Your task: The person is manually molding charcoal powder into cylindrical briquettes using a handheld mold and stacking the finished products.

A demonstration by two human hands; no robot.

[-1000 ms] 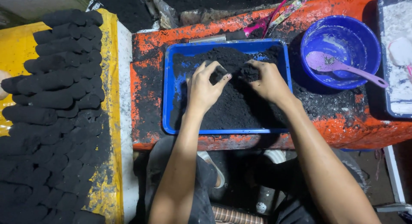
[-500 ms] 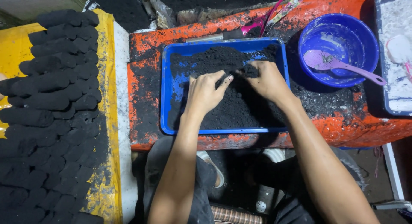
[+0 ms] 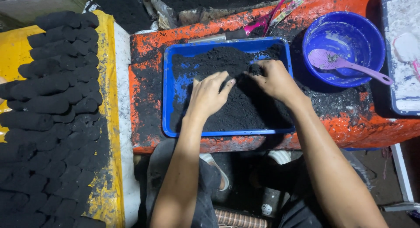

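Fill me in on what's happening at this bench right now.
A person has both hands in a blue tray of black powder on an orange bench. The left hand presses flat on the powder; the right hand pinches a clump. Black pressed logs lie stacked to the left. A blue bowl with a purple spoon sits to the right.

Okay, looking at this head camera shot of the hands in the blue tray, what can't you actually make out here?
- Whether the right hand grips a clump of black powder: its fingers curl over it, head view.
- What lies under the left hand: the palm covers it.
- The white tray: cut off by the right edge.
- The stacked black logs: cut off left and bottom.
- The pink tool behind the blue tray: cut off at the top.
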